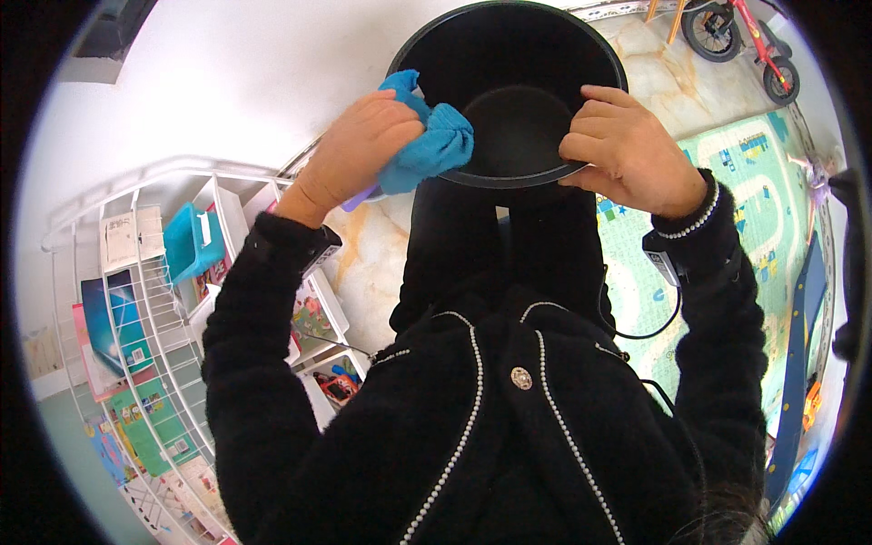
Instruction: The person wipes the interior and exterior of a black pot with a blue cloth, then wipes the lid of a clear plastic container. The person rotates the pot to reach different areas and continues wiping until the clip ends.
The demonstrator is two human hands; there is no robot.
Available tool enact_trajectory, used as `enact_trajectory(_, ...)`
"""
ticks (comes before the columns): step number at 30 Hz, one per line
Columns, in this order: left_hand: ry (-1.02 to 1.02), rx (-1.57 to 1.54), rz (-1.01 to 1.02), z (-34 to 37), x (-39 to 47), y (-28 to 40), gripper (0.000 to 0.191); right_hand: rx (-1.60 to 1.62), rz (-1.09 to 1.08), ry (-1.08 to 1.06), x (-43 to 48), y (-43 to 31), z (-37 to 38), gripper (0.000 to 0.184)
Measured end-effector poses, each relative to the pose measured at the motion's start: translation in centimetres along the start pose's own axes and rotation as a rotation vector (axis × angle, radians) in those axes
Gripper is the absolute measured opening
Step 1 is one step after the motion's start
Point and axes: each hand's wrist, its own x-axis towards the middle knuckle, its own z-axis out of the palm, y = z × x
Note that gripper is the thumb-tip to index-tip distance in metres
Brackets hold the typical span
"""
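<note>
A round black bucket point(518, 126) is tipped so that I look into its dark inside. My left hand point(371, 136) grips a bunched blue cloth point(436, 146) at the bucket's left rim. On the right, my right hand point(613, 139) pinches the rim, fingers inside and thumb beneath the outer edge. A small purple piece point(360, 199) shows under my left hand; the rest of it is hidden. The bucket's outer underside is out of sight, and its inside looks bare.
To my left stands a white wire rack point(146, 272) with books, beside white bins point(323, 310) and a teal basket point(193, 242). A green patterned play mat point(736, 225) covers the marble-look floor at right. A red balance bike point(756, 41) stands at the upper right.
</note>
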Motion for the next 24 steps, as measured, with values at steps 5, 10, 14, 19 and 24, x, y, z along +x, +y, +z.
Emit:
enact_trajectory(5,0.035,-0.013,0.008,0.8,2.1,5.6,0.030,-0.017,0.051,0.071,1.2,-4.2,1.9,0.036)
enact_trajectory(10,0.085,-0.077,0.056,2.0,1.7,6.7,0.027,-0.069,0.084,0.107,0.4,-5.7,3.3,0.037)
enact_trajectory(14,-0.055,0.027,0.045,1.8,-0.7,1.3,0.023,-0.056,0.000,0.110,-0.3,-4.3,2.7,0.037)
enact_trajectory(19,0.064,-0.057,-0.067,1.7,-0.2,1.7,0.030,-0.052,-0.013,0.135,0.4,-3.3,2.1,0.035)
enact_trajectory(24,0.199,-0.387,-0.228,3.0,1.8,9.8,0.036,-0.013,-0.021,0.130,0.6,-3.8,2.6,0.031)
